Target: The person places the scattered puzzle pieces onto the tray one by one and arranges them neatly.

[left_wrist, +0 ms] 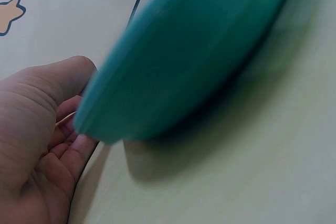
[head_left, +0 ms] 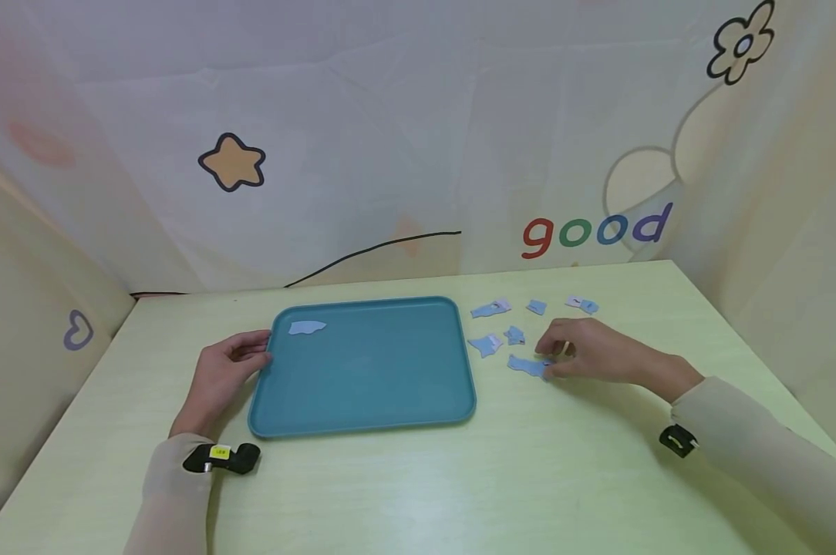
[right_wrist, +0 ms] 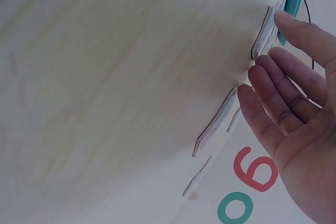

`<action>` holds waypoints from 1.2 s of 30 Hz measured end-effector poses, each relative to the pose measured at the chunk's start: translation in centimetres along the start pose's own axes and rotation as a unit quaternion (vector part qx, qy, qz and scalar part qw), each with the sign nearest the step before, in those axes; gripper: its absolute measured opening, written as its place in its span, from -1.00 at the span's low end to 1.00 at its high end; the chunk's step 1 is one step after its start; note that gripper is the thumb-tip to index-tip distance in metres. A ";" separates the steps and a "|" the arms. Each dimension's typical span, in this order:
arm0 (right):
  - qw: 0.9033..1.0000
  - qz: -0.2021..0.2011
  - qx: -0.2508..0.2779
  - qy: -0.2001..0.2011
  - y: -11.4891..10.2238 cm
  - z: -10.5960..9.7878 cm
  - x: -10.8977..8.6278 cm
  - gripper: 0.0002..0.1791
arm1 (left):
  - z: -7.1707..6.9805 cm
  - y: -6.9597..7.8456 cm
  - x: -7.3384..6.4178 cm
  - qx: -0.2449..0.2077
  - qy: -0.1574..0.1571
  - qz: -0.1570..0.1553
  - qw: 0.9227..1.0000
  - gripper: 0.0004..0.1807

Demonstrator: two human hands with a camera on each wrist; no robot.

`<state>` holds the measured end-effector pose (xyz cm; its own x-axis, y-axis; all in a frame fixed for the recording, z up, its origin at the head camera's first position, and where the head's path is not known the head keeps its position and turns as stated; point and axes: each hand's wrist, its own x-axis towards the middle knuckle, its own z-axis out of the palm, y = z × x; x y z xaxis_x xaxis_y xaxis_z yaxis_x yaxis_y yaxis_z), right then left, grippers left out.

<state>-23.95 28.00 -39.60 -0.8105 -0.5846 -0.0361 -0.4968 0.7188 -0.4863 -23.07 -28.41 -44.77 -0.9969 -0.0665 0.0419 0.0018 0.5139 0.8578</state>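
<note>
From my remote seat, I see the right hand [head_left: 588,351] low over the table [head_left: 418,493], thumb and fingers apart, with the end of a long blue piece [head_left: 525,365] at the thumb tip. I read it as not yet gripped. A small blue piece [head_left: 514,336] lies just beyond it, left of the fingertips, and a pink-cornered piece [head_left: 484,344] sits farther left, close to the tray [head_left: 362,430]. Past the knuckles lie three more: a pink-ended strip [head_left: 489,309], a blue square [head_left: 537,307] and a two-toned piece [head_left: 582,304].

The left hand [head_left: 227,374] touches the tray's left side; the rim hides its fingertips at the wrist, so I cannot tell whether it clamps or merely steadies. One pale blue piece [head_left: 307,327] lies inside, a little beyond and right of those fingers.

My worry is the right thumb: the pieces look thin and flat, so pressing down could skid the long one leftward instead of lifting an edge. Closing the fingers carelessly might sweep the small neighbour along. On the other side, a rightward push from the left hand could run the tray into the pink-cornered piece, and lifting its side might tip the loose pale one out of place.
</note>
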 end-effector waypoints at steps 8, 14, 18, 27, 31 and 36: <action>1.000 -0.010 -0.002 -0.008 -0.2 0.0 0.0 -0.69 | 0.0 0.1 0.0 0.009 0.002 -0.005 1.000 -0.48; 1.000 -0.003 -0.012 -0.020 -0.4 0.1 0.0 -0.73 | 0.0 0.2 0.0 0.008 0.002 -0.006 1.000 -0.48; 1.000 -0.002 -0.018 -0.024 -0.5 0.1 0.1 -0.74 | 0.1 0.1 0.0 0.006 0.002 -0.003 1.000 -0.48; 0.999 -0.006 -0.026 -0.027 -0.7 0.0 0.3 -0.78 | 0.1 -0.1 0.1 0.004 0.003 -0.003 1.000 -0.48; 0.999 0.004 -0.026 -0.033 -0.9 0.1 0.4 -0.79 | 0.0 -0.1 0.1 0.001 0.003 -0.001 1.000 -0.49; 0.999 0.013 -0.020 -0.038 -1.0 0.1 0.5 -0.79 | 0.0 0.3 0.0 -0.001 0.001 -0.007 1.000 -0.49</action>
<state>-23.80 26.98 -39.20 -0.7985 -0.5907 -0.1160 -0.4883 0.7482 -0.4493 -23.02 -28.29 -44.54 -0.9966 -0.0761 0.0310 -0.0123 0.5116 0.8591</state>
